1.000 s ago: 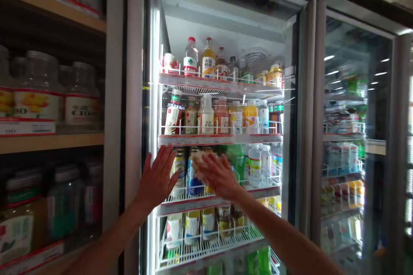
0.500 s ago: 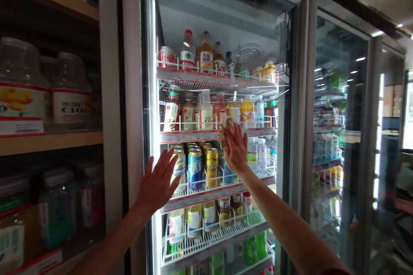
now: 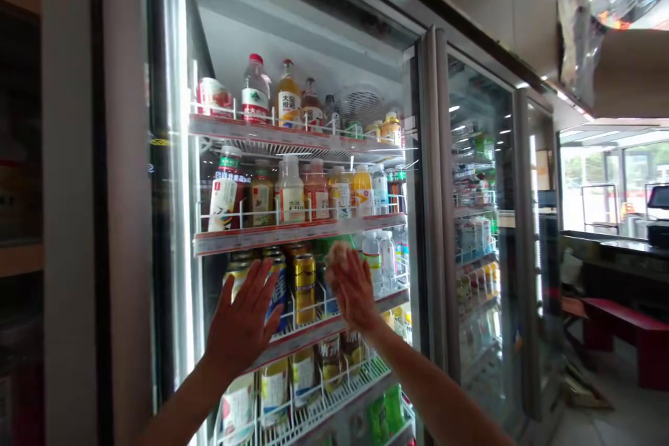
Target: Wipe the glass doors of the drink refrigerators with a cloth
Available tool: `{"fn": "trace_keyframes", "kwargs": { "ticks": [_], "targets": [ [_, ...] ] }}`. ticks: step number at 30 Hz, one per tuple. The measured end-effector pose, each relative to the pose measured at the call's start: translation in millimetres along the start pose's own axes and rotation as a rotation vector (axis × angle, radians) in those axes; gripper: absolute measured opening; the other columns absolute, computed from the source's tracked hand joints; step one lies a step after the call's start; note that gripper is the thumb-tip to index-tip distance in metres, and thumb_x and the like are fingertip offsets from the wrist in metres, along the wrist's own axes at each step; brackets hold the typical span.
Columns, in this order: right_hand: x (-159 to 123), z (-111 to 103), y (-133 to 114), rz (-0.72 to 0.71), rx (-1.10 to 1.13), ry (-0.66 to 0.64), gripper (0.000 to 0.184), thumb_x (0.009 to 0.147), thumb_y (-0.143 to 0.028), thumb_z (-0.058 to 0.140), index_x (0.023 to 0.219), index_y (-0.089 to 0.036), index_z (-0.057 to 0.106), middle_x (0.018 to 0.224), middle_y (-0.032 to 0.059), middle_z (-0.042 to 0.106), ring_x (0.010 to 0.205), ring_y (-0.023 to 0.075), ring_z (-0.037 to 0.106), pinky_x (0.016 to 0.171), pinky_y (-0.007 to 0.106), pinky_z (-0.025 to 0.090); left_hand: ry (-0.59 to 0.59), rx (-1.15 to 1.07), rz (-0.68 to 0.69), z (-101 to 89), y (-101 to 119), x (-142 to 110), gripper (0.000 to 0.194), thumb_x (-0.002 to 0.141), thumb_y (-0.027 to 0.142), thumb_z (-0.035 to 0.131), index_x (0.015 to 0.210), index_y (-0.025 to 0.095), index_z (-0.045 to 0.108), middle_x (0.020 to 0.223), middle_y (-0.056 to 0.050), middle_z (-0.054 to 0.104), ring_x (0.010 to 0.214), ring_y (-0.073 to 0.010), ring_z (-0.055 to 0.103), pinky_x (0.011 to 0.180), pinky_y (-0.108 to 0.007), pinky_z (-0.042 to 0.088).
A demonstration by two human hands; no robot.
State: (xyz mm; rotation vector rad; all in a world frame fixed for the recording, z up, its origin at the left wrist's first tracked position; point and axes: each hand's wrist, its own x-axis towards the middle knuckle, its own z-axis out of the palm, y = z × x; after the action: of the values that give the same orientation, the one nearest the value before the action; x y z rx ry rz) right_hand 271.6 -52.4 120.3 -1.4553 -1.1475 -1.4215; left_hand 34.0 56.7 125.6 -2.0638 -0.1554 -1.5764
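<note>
A tall glass door [image 3: 303,28] of a lit drinks fridge stands in front of me. My right hand [image 3: 355,293] holds a crumpled pale cloth [image 3: 339,256] flat at the glass, around the level of the can shelf. Part of the cloth is covered by my fingers. Lower left, my left hand [image 3: 243,317] is raised with fingers stretched out and nothing in it; whether its palm touches the glass I cannot tell. Behind the glass between the hands is a gold can [image 3: 304,287]. Above it, several juice bottles [image 3: 291,191] line a shelf.
Upright grey door frames [image 3: 436,223] separate this fridge from another glass-doored fridge [image 3: 473,223] on the right. A dark shelving unit [image 3: 21,261] is at the far left. Further right are a red bench [image 3: 621,320] and a counter with a monitor [image 3: 658,197].
The view has turned to the right, bringing the bench and windows into sight. My right hand and the cloth have moved lower on the glass. My left hand remains spread.
</note>
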Motion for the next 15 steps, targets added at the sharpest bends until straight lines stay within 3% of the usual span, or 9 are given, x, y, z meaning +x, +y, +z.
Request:
{"fn": "trace_keyframes", "kwargs": {
  "ticks": [2,3,4,7,9,13,15],
  "targets": [
    [-10,-4,9,-0.204,0.041,-0.105,0.053,0.085,-0.021,0.041,0.136,-0.029,0.032,0.150,0.0037,0.017,0.137,0.0256,0.018,0.108,0.050,0.022,-0.011,0.015,0.022,6.6,6,7,0.065,0.085,0.034,0.047,0.141,0.022,0.016,0.140,-0.011,0.037,0.131,-0.0255,0.030,0.109,-0.049,0.017],
    [-10,-6,19,-0.236,0.037,-0.117,0.052,0.085,-0.021,0.041,0.136,-0.030,0.033,0.150,0.0029,0.018,0.137,0.0247,0.019,0.108,0.050,0.022,-0.010,0.024,0.032,9.5,9,12,0.065,0.085,0.033,0.047,0.141,0.022,0.016,0.140,-0.011,0.037,0.131,-0.0253,0.031,0.109,-0.049,0.017],
    [-6,-8,31,-0.194,0.016,-0.089,0.052,0.086,-0.021,0.040,0.136,-0.031,0.032,0.149,0.0031,0.019,0.137,0.0242,0.020,0.108,0.050,0.021,-0.005,0.034,0.041,12.3,11,18,0.065,0.085,0.033,0.046,0.141,0.022,0.015,0.139,-0.011,0.037,0.131,-0.0252,0.031,0.109,-0.049,0.017],
    [14,-10,65,0.151,-0.067,0.104,0.049,0.089,-0.022,0.033,0.138,-0.028,0.029,0.148,0.0072,0.022,0.137,0.0249,0.019,0.105,0.054,0.023,0.012,0.062,0.038,20.4,16,37,0.067,0.085,0.033,0.046,0.142,0.022,0.013,0.139,-0.012,0.038,0.131,-0.0248,0.032,0.109,-0.049,0.017],
    [16,-8,70,0.238,-0.066,0.172,0.050,0.090,-0.022,0.032,0.139,-0.026,0.027,0.148,0.0087,0.023,0.137,0.0253,0.017,0.104,0.055,0.025,0.016,0.083,0.046,25.5,18,46,0.068,0.085,0.034,0.047,0.142,0.022,0.012,0.139,-0.012,0.037,0.131,-0.0252,0.031,0.109,-0.050,0.017],
    [-12,-8,64,-0.157,0.032,-0.053,0.050,0.086,-0.021,0.040,0.135,-0.029,0.035,0.148,0.0046,0.024,0.137,0.0241,0.018,0.107,0.050,0.026,0.014,0.075,0.014,32.5,23,52,0.065,0.086,0.036,0.044,0.142,0.023,0.013,0.141,-0.011,0.035,0.131,-0.0259,0.030,0.109,-0.050,0.016],
    [-15,-12,81,-0.179,0.025,-0.080,0.047,0.085,-0.022,0.041,0.132,-0.029,0.040,0.147,0.0044,0.027,0.136,0.0239,0.020,0.107,0.049,0.026,0.015,0.051,-0.008,34.0,23,50,0.064,0.086,0.038,0.043,0.141,0.025,0.014,0.141,-0.011,0.035,0.131,-0.0260,0.031,0.109,-0.050,0.016]
  ]
}}
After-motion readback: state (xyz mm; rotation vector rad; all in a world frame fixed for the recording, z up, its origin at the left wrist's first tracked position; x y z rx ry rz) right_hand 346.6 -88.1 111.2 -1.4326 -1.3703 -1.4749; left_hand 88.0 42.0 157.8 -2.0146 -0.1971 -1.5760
